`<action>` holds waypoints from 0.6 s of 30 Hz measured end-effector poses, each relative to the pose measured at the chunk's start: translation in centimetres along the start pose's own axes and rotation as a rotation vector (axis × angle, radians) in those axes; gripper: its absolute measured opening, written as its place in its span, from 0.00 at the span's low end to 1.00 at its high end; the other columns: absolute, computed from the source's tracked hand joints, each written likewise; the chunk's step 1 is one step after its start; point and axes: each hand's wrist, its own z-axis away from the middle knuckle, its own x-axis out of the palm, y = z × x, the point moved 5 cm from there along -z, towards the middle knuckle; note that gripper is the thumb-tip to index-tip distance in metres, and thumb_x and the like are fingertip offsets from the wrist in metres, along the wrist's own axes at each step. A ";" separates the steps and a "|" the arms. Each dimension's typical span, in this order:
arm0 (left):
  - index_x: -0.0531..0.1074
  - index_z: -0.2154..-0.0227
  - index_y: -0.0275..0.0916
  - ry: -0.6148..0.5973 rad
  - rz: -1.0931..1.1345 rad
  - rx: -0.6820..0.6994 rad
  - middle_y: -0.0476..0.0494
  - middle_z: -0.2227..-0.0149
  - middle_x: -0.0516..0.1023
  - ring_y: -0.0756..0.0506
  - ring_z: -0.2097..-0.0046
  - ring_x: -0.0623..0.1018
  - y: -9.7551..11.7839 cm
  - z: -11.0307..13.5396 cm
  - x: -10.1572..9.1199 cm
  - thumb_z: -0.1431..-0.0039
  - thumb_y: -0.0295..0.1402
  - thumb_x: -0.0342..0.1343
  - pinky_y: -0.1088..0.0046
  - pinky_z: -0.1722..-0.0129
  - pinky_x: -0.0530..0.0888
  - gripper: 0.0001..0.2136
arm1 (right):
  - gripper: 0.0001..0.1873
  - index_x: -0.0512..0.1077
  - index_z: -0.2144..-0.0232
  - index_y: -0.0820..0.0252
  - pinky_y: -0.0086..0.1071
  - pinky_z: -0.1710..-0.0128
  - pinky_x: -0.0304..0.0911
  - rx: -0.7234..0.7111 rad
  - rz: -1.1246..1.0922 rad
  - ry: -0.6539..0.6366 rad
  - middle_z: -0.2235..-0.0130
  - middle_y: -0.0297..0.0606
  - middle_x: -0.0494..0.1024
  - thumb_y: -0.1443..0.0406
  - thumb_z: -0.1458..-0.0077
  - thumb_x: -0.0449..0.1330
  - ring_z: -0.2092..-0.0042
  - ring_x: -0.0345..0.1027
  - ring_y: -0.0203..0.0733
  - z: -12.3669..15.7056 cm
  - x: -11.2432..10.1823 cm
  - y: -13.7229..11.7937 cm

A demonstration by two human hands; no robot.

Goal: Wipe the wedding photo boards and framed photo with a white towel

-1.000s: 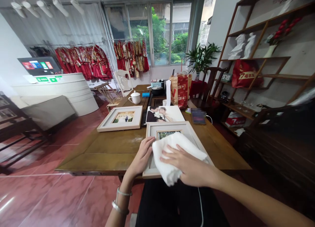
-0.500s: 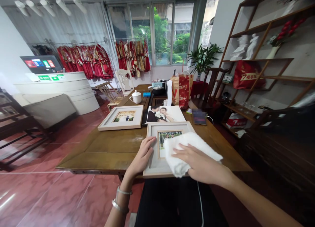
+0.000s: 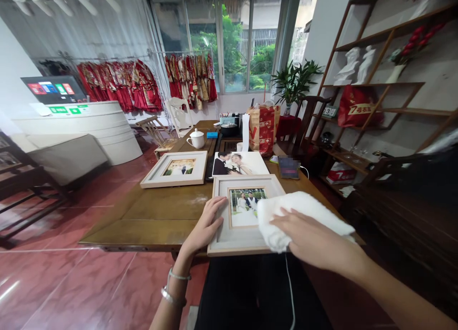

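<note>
A pale wooden picture frame [image 3: 229,234] with a wedding photo lies flat at the near edge of the brown wooden table [image 3: 161,215]. My left hand [image 3: 205,225] rests with fingers spread on the frame's left border. My right hand [image 3: 315,239] presses flat on a folded white cloth [image 3: 304,208], which covers the frame's right side and overhangs the table. The photo in the frame is fully uncovered.
A second framed photo [image 3: 175,169] and an unframed wedding print [image 3: 238,163] lie farther back. Behind them are a white teapot [image 3: 196,139], a red gift bag [image 3: 263,129] and a phone [image 3: 288,168]. A shelf unit [image 3: 375,87] stands right; red garments [image 3: 143,84] hang at the back.
My right hand has slid the white cloth rightward across the frame, uncovering the photo. My left hand has stayed on the frame's left border.
</note>
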 end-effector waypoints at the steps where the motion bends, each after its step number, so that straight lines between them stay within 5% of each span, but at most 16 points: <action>1: 0.60 0.44 0.44 -0.003 -0.002 0.005 0.44 0.40 0.58 0.43 0.37 0.53 0.0 0.0 0.0 0.43 0.25 0.46 0.58 0.36 0.47 0.23 | 0.34 0.68 0.49 0.63 0.49 0.41 0.47 0.067 0.052 0.010 0.45 0.47 0.68 0.78 0.60 0.48 0.39 0.51 0.54 -0.6 0.0 1.3; 5: 0.61 0.44 0.43 -0.005 -0.010 0.018 0.43 0.40 0.59 0.43 0.38 0.54 -0.1 0.0 -0.1 0.44 0.24 0.46 0.57 0.36 0.48 0.24 | 0.33 0.64 0.46 0.65 0.51 0.41 0.45 0.150 0.093 0.101 0.42 0.46 0.64 0.76 0.58 0.48 0.38 0.47 0.55 -4.8 -0.5 5.0; 8: 0.61 0.44 0.43 -0.002 -0.013 0.021 0.43 0.41 0.59 0.43 0.38 0.54 -0.1 0.1 -0.1 0.44 0.23 0.45 0.57 0.36 0.48 0.24 | 0.34 0.64 0.45 0.65 0.50 0.42 0.46 0.099 0.000 0.223 0.43 0.46 0.65 0.76 0.58 0.48 0.38 0.48 0.55 -8.4 -0.9 5.3; 13: 0.62 0.45 0.43 -0.004 -0.019 0.021 0.43 0.41 0.60 0.42 0.38 0.55 -0.1 0.1 0.0 0.44 0.24 0.46 0.56 0.37 0.49 0.23 | 0.33 0.63 0.45 0.63 0.40 0.41 0.49 -0.157 -0.069 0.219 0.43 0.41 0.66 0.75 0.55 0.48 0.39 0.51 0.48 -13.3 -0.6 0.8; 18: 0.64 0.46 0.43 0.039 -0.023 -0.015 0.44 0.39 0.58 0.42 0.37 0.53 -0.5 0.0 -0.1 0.45 0.25 0.46 0.57 0.37 0.50 0.22 | 0.36 0.60 0.43 0.64 0.44 0.38 0.40 -0.380 -0.086 0.149 0.40 0.39 0.61 0.77 0.58 0.48 0.37 0.44 0.46 -15.8 0.0 -3.0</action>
